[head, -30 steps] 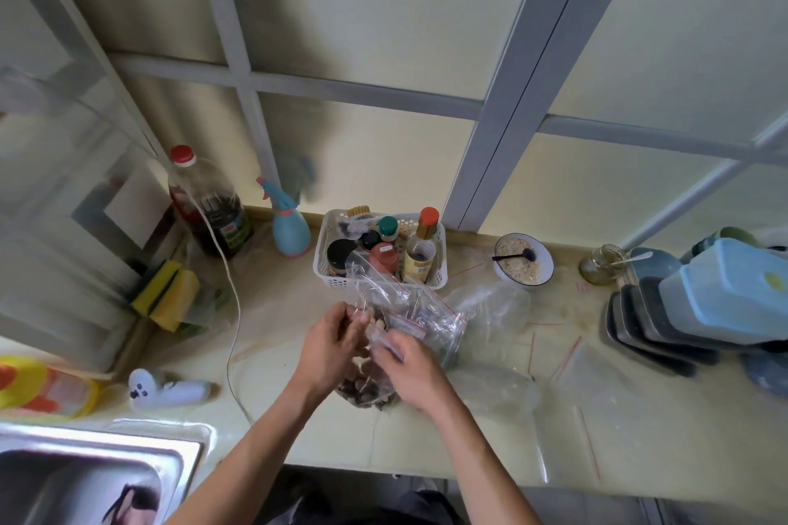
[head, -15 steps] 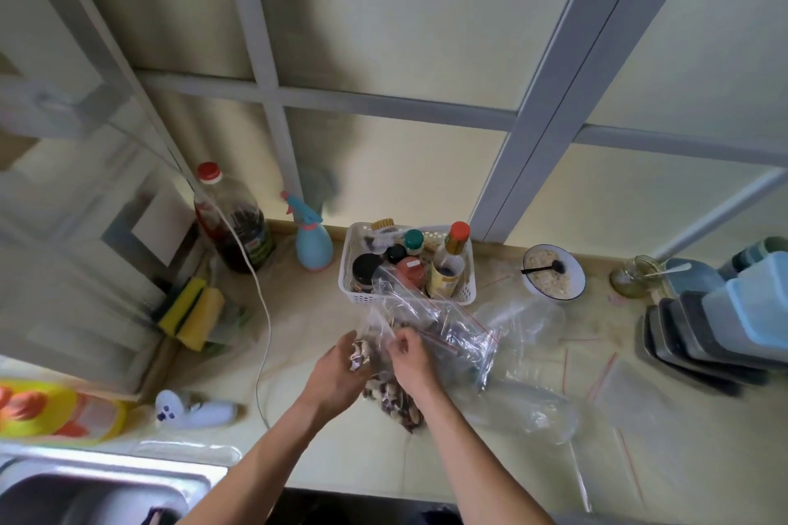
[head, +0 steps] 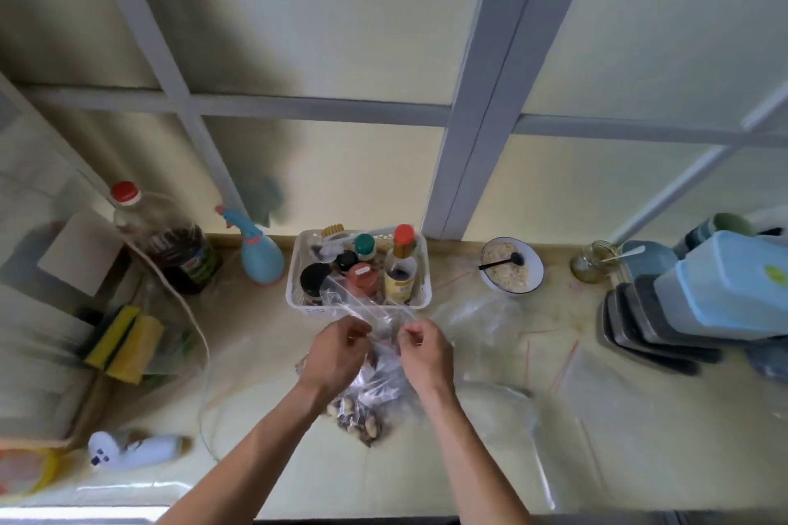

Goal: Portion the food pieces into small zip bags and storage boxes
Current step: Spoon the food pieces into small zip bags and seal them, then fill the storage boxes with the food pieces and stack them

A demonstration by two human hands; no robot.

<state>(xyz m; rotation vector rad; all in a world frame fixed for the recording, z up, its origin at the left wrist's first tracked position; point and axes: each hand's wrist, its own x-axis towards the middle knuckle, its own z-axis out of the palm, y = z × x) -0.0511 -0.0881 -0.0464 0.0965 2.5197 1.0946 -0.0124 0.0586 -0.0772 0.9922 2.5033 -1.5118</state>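
Both of your hands are at the centre of the frame, each pinching the mouth of one small zip bag (head: 375, 362). Your left hand (head: 334, 356) has its fingers curled on the left end of the red zip strip, and your right hand (head: 422, 347) grasps the right end. So each grip is clenched on the bag, not released.

The bag hangs between your hands, and its lower part rests on the surface (head: 264, 473), just below your wrists. The food pieces (head: 356, 422), pale and dark brown lumps, sit in the bottom of it. Whether the strip is fully pressed together I cannot tell, as the plastic is clear and blurred.

By my reading you are closing or opening this one portion, and most of the task is left. More clear bags (head: 482, 322) lie to the right of your hands, and they look empty. The storage boxes (head: 720, 290) are stacked at the right edge of the frame, well apart from your hands. The blue one on top has its lid on, so its contents are hidden.
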